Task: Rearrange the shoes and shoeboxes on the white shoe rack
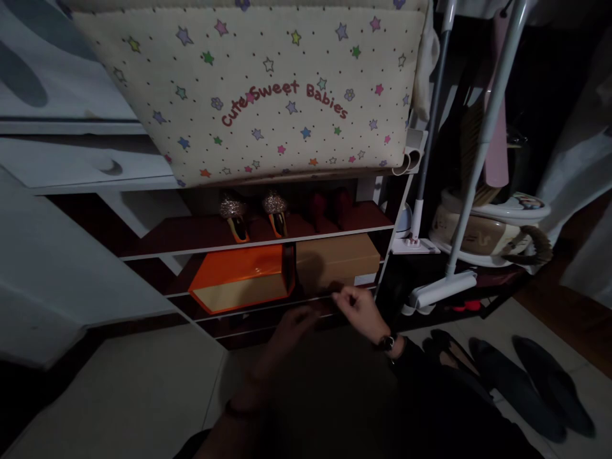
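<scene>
A brown box [337,260] is kept on the shelf below the shoes of a rack [174,234], beside an orange box [241,276], and a white label [365,279] is seen low on its front, toward the right. Just in front of the brown box's lower edge, the right hand [361,311] is held with its fingers curled in toward the thumb; whether anything is gripped cannot be told. A dark watch [388,342] is worn on that wrist. The left hand [290,328] is held lower and nearer the orange box, in shadow, its fingers loosely extended and unclosed. On the shelf above, glittery shoes [233,207] are set to the left of dark red shoes [317,211]. The top of the rack is overhung by a cream cloth [287,70] printed with stars and "Cute Sweet Babies". To the right, a mop [444,290] is stood upright at a slant, and dark shoes [516,389] are laid on the tiled floor [157,376].
</scene>
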Demonstrator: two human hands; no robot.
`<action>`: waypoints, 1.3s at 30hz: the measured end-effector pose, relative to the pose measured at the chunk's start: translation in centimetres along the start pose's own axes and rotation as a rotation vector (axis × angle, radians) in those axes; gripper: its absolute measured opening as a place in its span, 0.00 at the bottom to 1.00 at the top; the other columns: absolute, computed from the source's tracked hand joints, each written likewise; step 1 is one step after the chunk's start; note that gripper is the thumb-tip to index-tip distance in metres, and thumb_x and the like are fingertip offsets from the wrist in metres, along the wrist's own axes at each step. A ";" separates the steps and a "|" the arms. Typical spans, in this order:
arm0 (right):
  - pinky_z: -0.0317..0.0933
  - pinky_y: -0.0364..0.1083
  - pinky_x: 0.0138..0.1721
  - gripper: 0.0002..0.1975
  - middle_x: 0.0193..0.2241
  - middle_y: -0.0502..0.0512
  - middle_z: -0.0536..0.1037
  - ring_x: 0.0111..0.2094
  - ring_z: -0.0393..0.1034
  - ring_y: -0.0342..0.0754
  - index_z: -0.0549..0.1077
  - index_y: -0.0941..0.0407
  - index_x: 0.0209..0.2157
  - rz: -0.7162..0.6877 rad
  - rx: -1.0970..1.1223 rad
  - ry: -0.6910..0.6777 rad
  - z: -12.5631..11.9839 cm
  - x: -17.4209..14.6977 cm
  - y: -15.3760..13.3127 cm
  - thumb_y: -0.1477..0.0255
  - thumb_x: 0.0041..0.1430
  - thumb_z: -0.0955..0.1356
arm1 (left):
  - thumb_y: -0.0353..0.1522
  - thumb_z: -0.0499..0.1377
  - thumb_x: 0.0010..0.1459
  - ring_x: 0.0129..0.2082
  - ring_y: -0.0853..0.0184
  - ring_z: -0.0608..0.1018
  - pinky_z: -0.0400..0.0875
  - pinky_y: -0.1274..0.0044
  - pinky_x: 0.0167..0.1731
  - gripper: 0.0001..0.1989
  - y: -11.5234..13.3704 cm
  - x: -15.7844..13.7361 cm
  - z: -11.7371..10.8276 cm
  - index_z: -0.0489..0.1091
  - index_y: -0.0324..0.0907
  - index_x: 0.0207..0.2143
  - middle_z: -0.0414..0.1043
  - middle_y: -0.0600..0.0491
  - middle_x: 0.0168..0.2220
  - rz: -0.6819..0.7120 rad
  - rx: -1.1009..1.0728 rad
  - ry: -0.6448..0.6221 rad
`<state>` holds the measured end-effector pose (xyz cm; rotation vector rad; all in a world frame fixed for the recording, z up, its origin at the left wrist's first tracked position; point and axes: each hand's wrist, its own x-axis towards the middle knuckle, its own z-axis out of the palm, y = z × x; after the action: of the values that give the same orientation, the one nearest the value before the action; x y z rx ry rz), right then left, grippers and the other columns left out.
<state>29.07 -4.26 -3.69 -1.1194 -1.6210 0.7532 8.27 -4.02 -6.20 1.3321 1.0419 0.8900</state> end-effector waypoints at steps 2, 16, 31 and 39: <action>0.56 0.45 0.35 0.17 0.25 0.48 0.67 0.29 0.62 0.45 0.68 0.55 0.27 -0.164 -0.215 0.248 -1.8 0.8 0.2 0.61 0.69 0.66 | 0.45 0.71 0.51 0.25 0.71 0.70 0.63 0.80 0.26 0.19 -1.0 0.8 0.0 0.72 0.40 0.31 0.69 0.57 0.25 -0.073 -0.187 0.183; 0.42 0.75 0.68 0.41 0.66 0.72 0.63 0.69 0.54 0.69 0.59 0.56 0.71 -0.369 -0.975 0.080 -3.5 2.0 1.7 0.52 0.64 0.71 | 0.26 0.68 0.51 0.46 0.58 0.83 0.72 0.63 0.55 0.13 -3.4 2.8 4.0 0.71 0.44 0.39 0.81 0.50 0.40 -0.072 -0.911 0.241; 0.43 0.82 0.62 0.32 0.68 0.63 0.59 0.69 0.49 0.71 0.69 0.37 0.64 -0.645 -1.103 0.173 -2.8 -0.5 5.8 0.66 0.59 0.76 | 0.30 0.66 0.54 0.45 0.60 0.83 0.74 0.64 0.50 0.18 -3.4 0.5 4.4 0.73 0.49 0.49 0.81 0.52 0.46 -0.153 -0.863 0.178; 0.43 0.81 0.64 0.37 0.69 0.56 0.55 0.68 0.52 0.67 0.65 0.31 0.64 -0.692 -1.012 0.235 -3.8 -6.8 3.5 0.68 0.57 0.76 | 0.32 0.55 0.63 0.51 0.56 0.80 0.76 0.62 0.49 0.11 -0.2 1.6 -1.5 0.74 0.38 0.43 0.79 0.40 0.50 -0.117 -1.113 0.219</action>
<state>34.36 -9.35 -8.06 -1.1010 -2.0263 -0.7110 7.37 -2.07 -6.43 0.2423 0.5784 1.2663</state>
